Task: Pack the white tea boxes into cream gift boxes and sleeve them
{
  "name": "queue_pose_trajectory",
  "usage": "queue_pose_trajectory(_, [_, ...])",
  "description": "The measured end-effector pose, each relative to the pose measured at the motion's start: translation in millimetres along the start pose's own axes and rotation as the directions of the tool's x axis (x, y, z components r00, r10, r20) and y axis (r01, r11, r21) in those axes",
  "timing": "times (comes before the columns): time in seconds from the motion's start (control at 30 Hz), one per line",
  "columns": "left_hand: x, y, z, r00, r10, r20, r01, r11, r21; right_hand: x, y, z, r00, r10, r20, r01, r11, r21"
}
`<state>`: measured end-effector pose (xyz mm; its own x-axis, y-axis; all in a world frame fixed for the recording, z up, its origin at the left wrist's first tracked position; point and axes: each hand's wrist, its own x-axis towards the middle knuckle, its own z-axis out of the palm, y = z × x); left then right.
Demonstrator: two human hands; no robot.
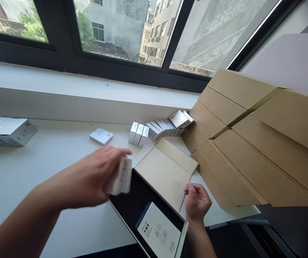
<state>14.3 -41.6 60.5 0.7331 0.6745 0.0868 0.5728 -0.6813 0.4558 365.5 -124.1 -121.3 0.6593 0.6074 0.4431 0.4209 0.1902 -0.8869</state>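
Note:
My left hand (97,175) grips small white boxes (125,175), blurred by motion, above the upper left end of an open box with a black inside (136,195). In that box's lower part lies a white packet (159,231) with dark and reddish print. The box's cream lid (164,172) is folded back toward the window. My right hand (197,202) is beside the lid's right edge, its fingers curled together; whether they hold anything is hidden.
One small white box (101,136) lies flat on the white table (62,157). Three stand together (138,134), beside a leaning row (167,127). More white boxes (8,132) line up at the far left. Large brown cartons (250,143) are stacked at the right.

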Motion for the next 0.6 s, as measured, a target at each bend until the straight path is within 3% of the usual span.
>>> queue_pose_trajectory(0.1, [19,36,14.9,0.961,0.167,0.223,-0.157,0.986,-0.062,1,-4,2,0.999,0.013,-0.041,-0.011,0.999,0.042])
queue_pose_trajectory(0.23, [42,52,35.6,0.899,0.167,0.405,-0.193,0.981,0.024,2,-7,2,0.998,0.023,-0.054,-0.019,0.997,0.069])
queue_pose_trajectory(0.37, [54,54,43.3,0.859,0.189,0.475,-0.254,0.964,0.074,3,-6,2,0.999,0.041,-0.027,-0.038,0.994,0.101])
queue_pose_trajectory(0.6, [61,57,55.9,0.843,0.203,0.499,-0.314,0.938,0.148,4,-6,2,0.998,0.055,-0.019,-0.052,0.992,0.117])
